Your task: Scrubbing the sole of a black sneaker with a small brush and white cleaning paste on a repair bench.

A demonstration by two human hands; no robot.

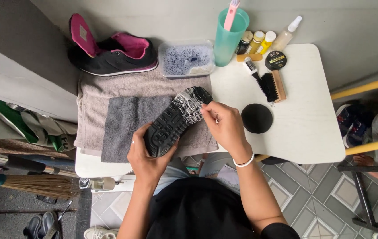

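My left hand [144,155] grips the heel end of a black shoe [171,124] turned sole-up over a dark grey cloth [122,119]. White foam covers the toe part of the sole [189,104]. My right hand [224,126] is closed at the foamy toe end, pinching something small that I cannot make out. A second black shoe with a pink lining [113,51] sits at the back left on a beige towel [91,95].
A clear tub of foamy water [185,59], a teal cup holding a pink brush [229,33], several small bottles [260,42], a round tin [275,59], two brushes [271,84] and a black round pad [256,118] stand on the white table [304,124]. A broom [34,186] lies at the left.
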